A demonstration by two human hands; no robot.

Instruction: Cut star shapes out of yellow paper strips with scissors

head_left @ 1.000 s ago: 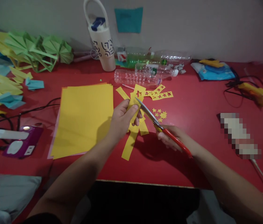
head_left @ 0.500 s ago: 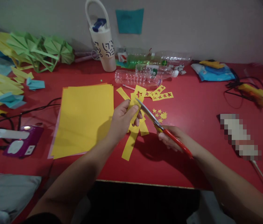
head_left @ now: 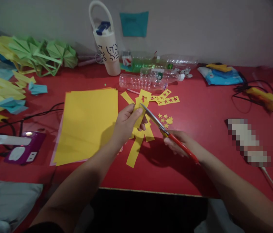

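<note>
My left hand pinches a small yellow paper strip between thumb and fingers, above the table. Red-handled scissors are gripped in my right hand. Their blades point up and left, with the tips against the paper close to my left thumb. Other yellow strips lie beneath and around the left hand. Strips with star-shaped holes are just beyond it. Several small yellow paper stars form a little pile beside the blades.
A stack of yellow sheets lies to the left, near a purple power socket. Plastic bottles and a white tumbler stand or lie at the back. Folded green paper fills the back left; a yellow glue gun is at right.
The yellow strip in my left hand has tilted slightly, and the scissor tips stay against it. Both hands are almost in the same place.
</note>
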